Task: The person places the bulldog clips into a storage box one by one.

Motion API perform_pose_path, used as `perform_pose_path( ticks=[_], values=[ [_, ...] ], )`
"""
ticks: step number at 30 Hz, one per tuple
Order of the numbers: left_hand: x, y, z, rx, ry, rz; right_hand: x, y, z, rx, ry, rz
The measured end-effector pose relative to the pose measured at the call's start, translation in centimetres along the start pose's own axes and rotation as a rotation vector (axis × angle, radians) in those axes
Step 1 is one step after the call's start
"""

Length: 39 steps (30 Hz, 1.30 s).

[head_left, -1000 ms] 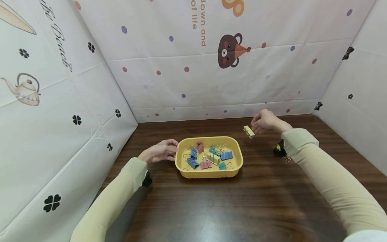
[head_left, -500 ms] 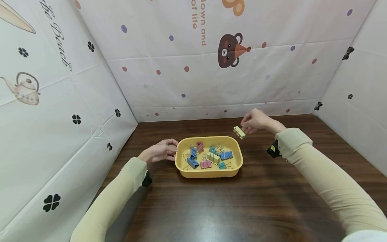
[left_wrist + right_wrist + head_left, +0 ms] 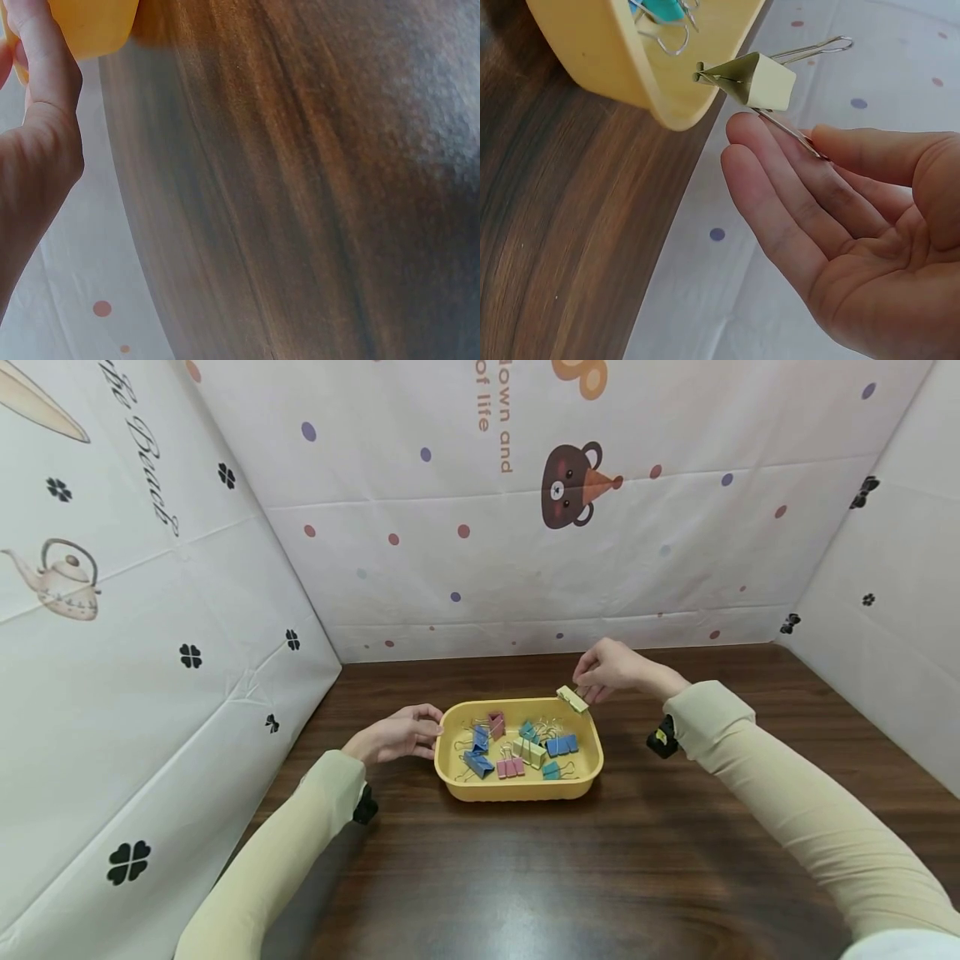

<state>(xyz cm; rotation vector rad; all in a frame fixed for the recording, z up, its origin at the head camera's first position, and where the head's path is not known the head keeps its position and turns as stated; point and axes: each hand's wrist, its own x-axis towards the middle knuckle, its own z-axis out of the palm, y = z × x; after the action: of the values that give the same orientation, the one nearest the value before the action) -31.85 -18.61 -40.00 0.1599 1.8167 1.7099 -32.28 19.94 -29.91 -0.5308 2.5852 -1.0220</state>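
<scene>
A yellow plastic tray [image 3: 517,792] stands on the table with several binder clips inside. My right hand [image 3: 618,668] pinches one wire handle of a pale yellow binder clip [image 3: 572,698] between thumb and fingers. That clip hangs over the tray's far right corner; in the right wrist view its triangular body [image 3: 769,82] is seen side-on, above the fingers. My left hand [image 3: 401,732] grips the tray's left end, fingers curled at the rim. Among the clips in the tray are a pale yellow one [image 3: 529,752], a pink one [image 3: 511,767] and a blue one [image 3: 561,746].
The dark wooden table [image 3: 510,877] stretches in front of the tray and to both sides. White printed sheets form a back wall [image 3: 480,568] and side walls. Each wrist carries a black device, such as the right wrist camera [image 3: 663,737].
My right hand has moved left with the pale yellow binder clip, from right of the tray to over its far right corner. The left hand and tray have stayed in place.
</scene>
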Motion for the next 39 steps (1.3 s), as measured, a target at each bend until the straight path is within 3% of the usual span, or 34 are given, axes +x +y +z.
perform_pose_path(
  ticks=[10,18,23,29,39],
  values=[
    [0.0,0.1,0.1,-0.009,0.0,-0.004,-0.3,-0.7,0.8,-0.006,-0.107,-0.023],
    [-0.2,0.2,0.2,-0.016,-0.004,-0.006,-0.7,-0.3,-0.8,0.0,-0.082,-0.016],
    [-0.3,0.4,0.2,-0.017,-0.012,-0.004,-1.2,1.4,-2.6,-0.006,-0.011,0.024],
    [-0.2,0.4,0.2,-0.012,-0.011,-0.003,-2.2,4.4,-4.3,-0.124,0.055,0.093],
    [-0.1,0.1,0.1,-0.005,-0.008,-0.004,-4.6,8.7,-6.4,-0.283,0.129,0.132]
  ],
)
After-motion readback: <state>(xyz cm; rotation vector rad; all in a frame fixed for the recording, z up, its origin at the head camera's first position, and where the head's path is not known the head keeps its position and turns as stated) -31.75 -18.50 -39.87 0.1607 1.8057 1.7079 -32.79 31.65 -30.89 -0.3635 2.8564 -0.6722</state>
